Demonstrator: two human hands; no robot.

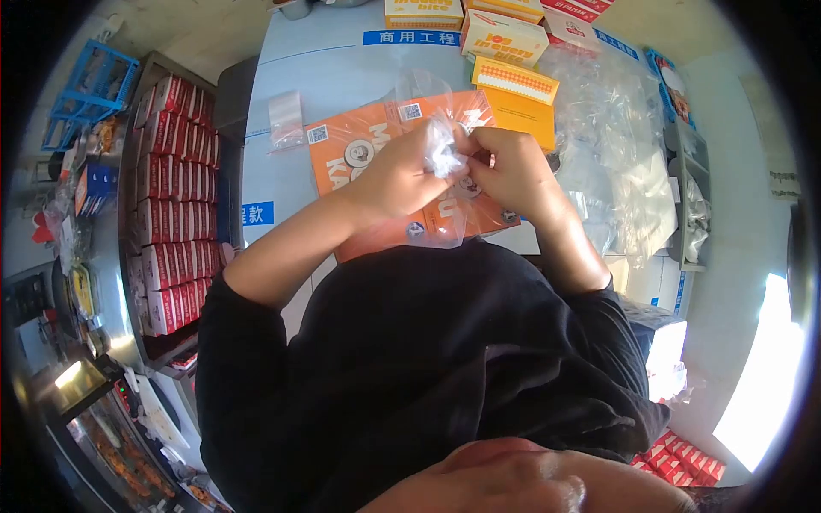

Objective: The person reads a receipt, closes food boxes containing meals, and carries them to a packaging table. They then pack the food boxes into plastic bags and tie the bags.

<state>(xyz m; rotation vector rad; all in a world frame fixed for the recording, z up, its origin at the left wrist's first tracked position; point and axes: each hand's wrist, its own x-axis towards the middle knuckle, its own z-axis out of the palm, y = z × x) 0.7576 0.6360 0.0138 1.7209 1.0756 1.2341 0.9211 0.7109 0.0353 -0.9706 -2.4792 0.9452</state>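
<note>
Flat orange packages [342, 175] with white lettering and QR codes lie on the blue-topped table in front of my body. A clear plastic bag [442, 147] covers them, and its end is bunched up in the middle. My left hand [398, 175] is closed around the gathered plastic. Close beside it, my right hand [522, 175] is also closed, thumb and fingers pinching at the same bunch. The exact fingertip contact is partly hidden by the plastic.
Yellow and white boxes [505, 38] and an open yellow box [517, 111] stand at the back. Loose clear bags [607, 145] cover the table's right side. A small clear packet [286, 111] lies at left. Red and white boxes [167, 205] fill the shelf at left.
</note>
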